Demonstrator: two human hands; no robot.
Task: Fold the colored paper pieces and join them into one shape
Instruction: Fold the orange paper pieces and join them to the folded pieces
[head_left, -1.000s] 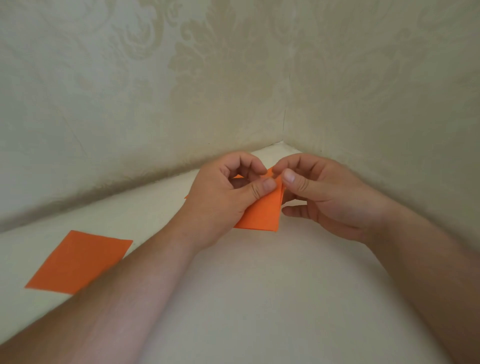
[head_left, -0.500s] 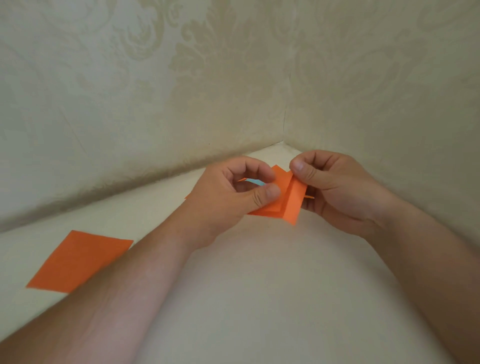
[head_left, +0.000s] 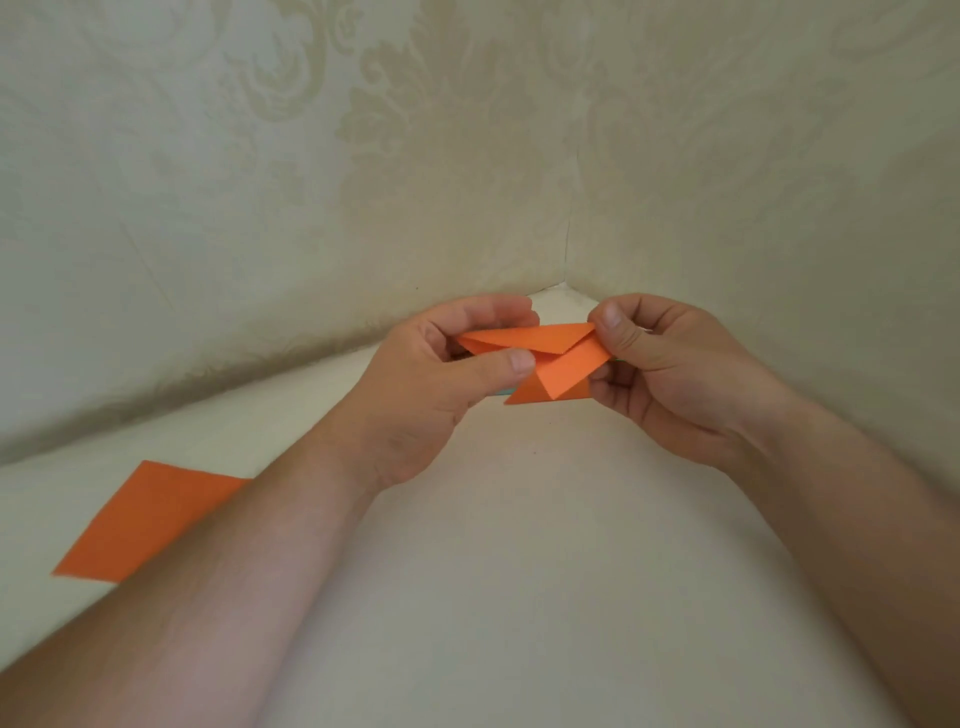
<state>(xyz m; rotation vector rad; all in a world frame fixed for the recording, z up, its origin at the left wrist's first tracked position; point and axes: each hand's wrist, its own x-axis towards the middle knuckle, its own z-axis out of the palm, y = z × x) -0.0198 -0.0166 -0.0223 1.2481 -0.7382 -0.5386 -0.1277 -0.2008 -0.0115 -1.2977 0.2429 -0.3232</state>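
Head view: left hand (head_left: 415, 395) and right hand (head_left: 670, 374) pinch folded orange paper (head_left: 545, 364) at 12 o'clock; flat orange sheet (head_left: 145, 525) lies at 8 o'clock on table (head_left: 519, 571).

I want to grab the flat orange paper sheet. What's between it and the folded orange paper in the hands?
In the head view, the left forearm crosses between the flat orange paper sheet and the folded orange paper, covering the sheet's right corner.

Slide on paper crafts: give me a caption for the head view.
Both hands, left hand and right hand, pinch a folded orange paper; a flat orange sheet lies aside.
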